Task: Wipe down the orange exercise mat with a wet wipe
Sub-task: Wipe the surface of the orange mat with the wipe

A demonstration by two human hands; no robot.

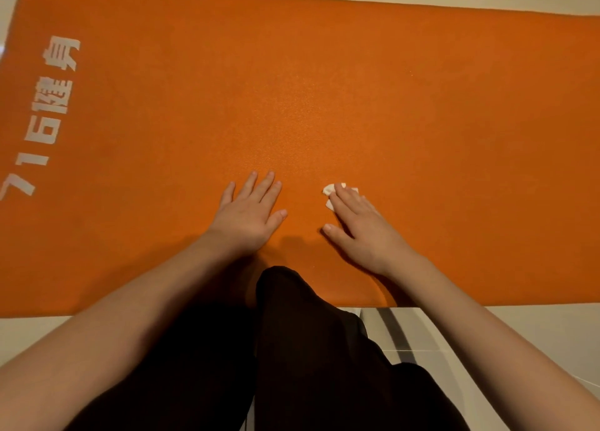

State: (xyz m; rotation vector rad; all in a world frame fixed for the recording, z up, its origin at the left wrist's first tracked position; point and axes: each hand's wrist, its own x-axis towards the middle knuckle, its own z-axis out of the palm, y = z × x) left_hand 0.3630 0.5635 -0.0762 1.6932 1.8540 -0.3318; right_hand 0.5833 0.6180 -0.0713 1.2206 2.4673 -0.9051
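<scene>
Orange mat [324, 89] lies long-axis left-right; right hand [360, 229] presses wipe [328, 190], left hand [248, 213] flat, both grips wide.

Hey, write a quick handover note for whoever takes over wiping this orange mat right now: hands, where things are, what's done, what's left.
Left hand: flat on the orange mat, fingers straight, holding nothing.
Right hand: straight fingers press the wet wipe onto the mat, beside the left hand, nearer the near edge.
Done: cannot tell; no wet streaks show.
Left: likely the far half and both ends, including the white lettering.
</scene>
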